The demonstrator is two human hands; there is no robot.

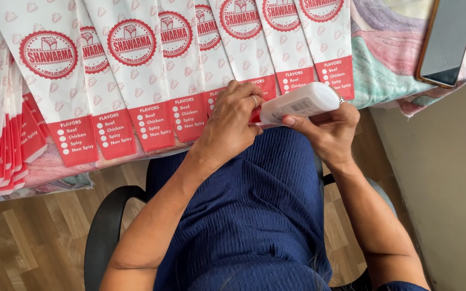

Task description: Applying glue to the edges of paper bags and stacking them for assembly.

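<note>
Bottle [299, 102], one, white, lay sideways at frame centre; right hand [327, 129] gripped its body, left hand [230, 123] closed on its red cap. Eight-odd sleeves [136, 70] fanned above; one phone [447, 40] upper right.

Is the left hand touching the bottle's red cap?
Touching. The head view shows the left hand closed over the red cap of the white bottle, which the right hand holds.
</note>
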